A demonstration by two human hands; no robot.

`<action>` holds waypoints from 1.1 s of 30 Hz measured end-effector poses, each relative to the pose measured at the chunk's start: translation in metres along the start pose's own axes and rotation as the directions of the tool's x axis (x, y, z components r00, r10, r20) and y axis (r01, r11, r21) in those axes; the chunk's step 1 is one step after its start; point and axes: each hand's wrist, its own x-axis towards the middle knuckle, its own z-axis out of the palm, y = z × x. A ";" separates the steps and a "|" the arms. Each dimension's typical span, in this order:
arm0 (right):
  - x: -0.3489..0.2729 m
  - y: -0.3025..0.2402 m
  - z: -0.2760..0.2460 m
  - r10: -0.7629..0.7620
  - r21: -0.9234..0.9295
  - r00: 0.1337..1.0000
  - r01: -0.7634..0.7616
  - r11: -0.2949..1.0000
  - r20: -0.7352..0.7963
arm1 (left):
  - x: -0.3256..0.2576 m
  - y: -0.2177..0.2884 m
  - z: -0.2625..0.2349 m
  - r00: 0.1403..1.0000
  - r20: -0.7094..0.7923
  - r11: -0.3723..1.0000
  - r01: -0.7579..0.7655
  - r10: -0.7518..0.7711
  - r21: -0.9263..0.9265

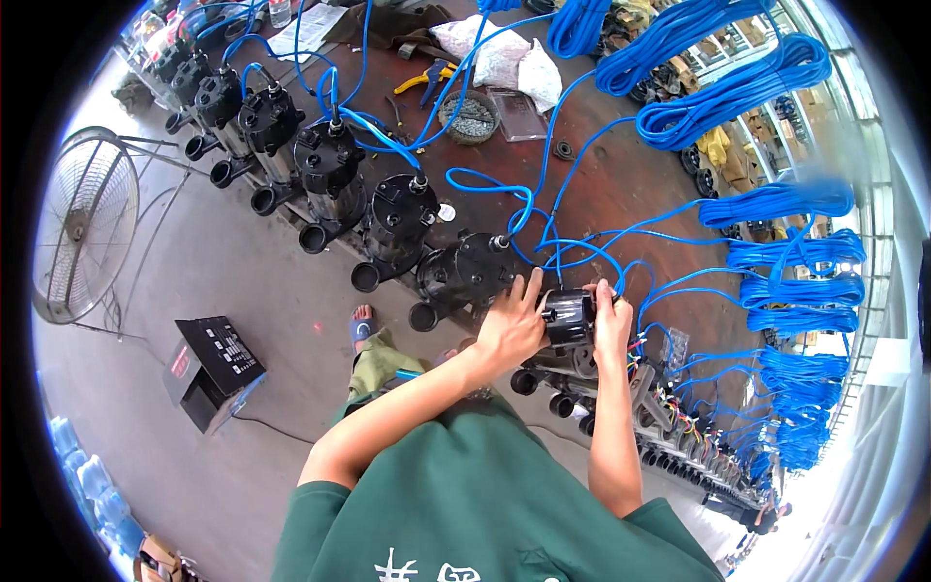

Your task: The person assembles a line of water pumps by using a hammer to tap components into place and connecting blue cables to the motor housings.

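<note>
A glossy black round pump cover sits between my two hands over the row of submersible pumps. My right hand is closed on the cover's right side, its thumb on top near a blue cable. With fingers stretched out, my left hand rests at the cover's left side, close to a pump with a black top. My palm hides part of that pump's body. Below the cover stands a metal pump body, partly covered by my hands.
More black-topped pumps line the bench edge. Coiled blue cables lie along the far right. A bowl of small parts and yellow-handled pliers are on the bench. A fan and black box stand left.
</note>
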 end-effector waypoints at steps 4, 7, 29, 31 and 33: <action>-0.001 -0.001 0.000 -0.052 -0.143 0.998 0.059 0.988 0.046 | -0.014 -0.017 0.008 0.973 0.063 0.947 0.229 -0.221 -0.225; 0.005 0.015 -0.008 -0.017 -0.083 0.997 0.023 0.996 0.072 | -0.023 -0.035 0.025 0.924 0.247 0.693 0.383 -0.293 -0.611; -0.026 -0.021 0.036 -0.309 -0.378 0.950 0.272 0.885 -0.037 | -0.037 -0.044 -0.001 0.901 0.404 0.257 0.433 -0.160 -0.864; -0.027 -0.019 0.042 -0.331 -0.423 0.943 0.280 0.862 -0.049 | -0.034 -0.043 -0.011 0.891 0.427 0.238 0.454 -0.157 -0.859; -0.028 -0.025 0.040 -0.345 -0.435 0.937 0.294 0.851 -0.042 | -0.035 -0.044 -0.006 0.891 0.436 0.151 0.451 -0.124 -0.880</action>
